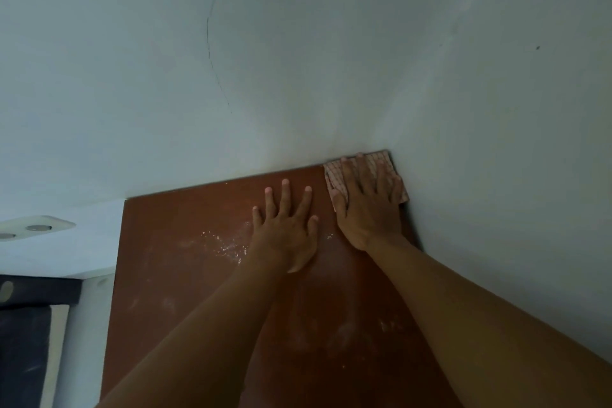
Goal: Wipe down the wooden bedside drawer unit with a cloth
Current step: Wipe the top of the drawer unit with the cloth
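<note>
Wall (298, 60), pale plaster, hairline crack. Drawer unit (185, 275), tucked into the corner: flat reddish-brown wooden top, dusty, front cut off. Left hand (284, 235) flat on wood, fingers spread. Right hand (367, 209), fingers spread, pressing checked pink cloth (334, 175) at far corner.

My right hand (367, 205) covers most of the cloth (334, 175); only its checked edges show around my fingers. My forearms hide much of the drawer unit (172, 258) nearer me, and the bottom edge cuts it off. Well left of my left hand (284, 228), a white fitting (43, 225) and a dark shape (23, 341) run off-frame, too blurred to identify.
</note>
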